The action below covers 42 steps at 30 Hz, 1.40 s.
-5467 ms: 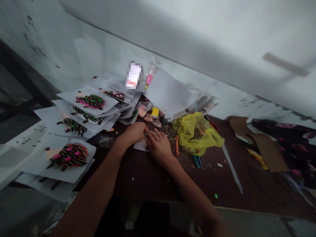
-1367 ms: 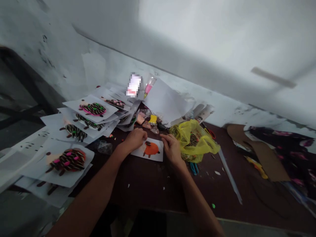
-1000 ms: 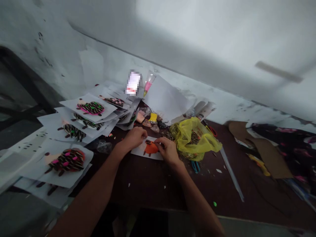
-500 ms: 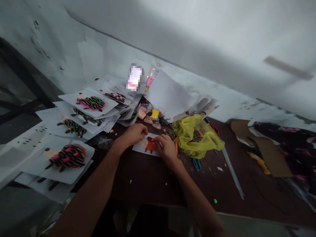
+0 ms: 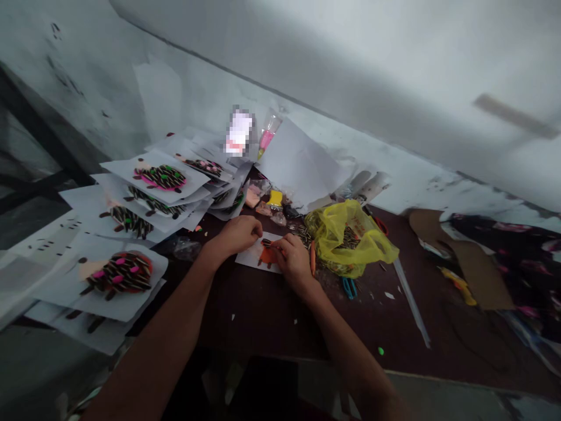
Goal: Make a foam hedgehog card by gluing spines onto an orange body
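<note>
A white sheet of paper (image 5: 248, 258) lies on the dark table, bearing an orange clay shape (image 5: 266, 256) with small dark legs and a few dark striped seeds at its top. My right hand (image 5: 295, 262) is over the sheet's right side, finger and thumb pinched on what looks like a sunflower seed against the orange clay. My left hand (image 5: 240, 235) hovers at the upper left edge of the sheet with its fingertips pressed together; anything between them is too small to make out. Loose sunflower seeds (image 5: 302, 235) lie just beyond my right hand.
A yellow plastic bag (image 5: 374, 248) of seeds stands to the right, with blue-handled scissors (image 5: 349, 287) before it. Finished seed hedgehogs on paper (image 5: 118, 275) are piled at left. Clay packets (image 5: 275, 199), a lit phone (image 5: 239, 131) and a clear strip (image 5: 412, 304) lie around.
My right hand's fingers have shifted slightly, lifting a little off the orange clay and uncovering more of it. My left hand stays almost where it was. The view has tilted slightly.
</note>
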Each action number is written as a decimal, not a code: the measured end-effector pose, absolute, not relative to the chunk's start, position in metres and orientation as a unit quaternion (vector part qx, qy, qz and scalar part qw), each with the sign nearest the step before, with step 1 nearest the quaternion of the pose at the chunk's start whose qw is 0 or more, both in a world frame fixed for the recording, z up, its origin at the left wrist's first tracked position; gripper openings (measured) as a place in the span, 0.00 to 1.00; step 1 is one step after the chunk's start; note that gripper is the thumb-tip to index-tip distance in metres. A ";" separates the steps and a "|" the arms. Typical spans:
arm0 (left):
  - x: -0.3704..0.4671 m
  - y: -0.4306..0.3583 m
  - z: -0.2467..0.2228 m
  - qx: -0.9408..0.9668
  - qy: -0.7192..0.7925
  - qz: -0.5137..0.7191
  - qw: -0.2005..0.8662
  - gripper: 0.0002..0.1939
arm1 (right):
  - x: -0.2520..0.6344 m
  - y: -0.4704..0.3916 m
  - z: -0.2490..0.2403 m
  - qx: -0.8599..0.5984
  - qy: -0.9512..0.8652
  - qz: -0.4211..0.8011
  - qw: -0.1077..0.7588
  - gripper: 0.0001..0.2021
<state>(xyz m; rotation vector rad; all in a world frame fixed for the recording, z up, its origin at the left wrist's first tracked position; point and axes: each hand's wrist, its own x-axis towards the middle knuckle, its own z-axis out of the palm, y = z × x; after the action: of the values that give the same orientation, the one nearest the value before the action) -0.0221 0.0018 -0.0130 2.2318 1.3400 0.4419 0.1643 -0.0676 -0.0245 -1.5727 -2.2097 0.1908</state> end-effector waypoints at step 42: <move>-0.021 0.001 -0.011 0.824 0.496 0.132 0.239 0.12 | 0.186 -0.063 -0.013 -0.613 -0.757 -0.011 0.227 0.10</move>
<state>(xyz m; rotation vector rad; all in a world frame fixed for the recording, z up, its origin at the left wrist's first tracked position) -0.0207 0.0010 -0.0112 2.2578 1.3581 0.3612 0.1860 -0.0626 -0.0127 -1.6899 -2.0856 -0.0300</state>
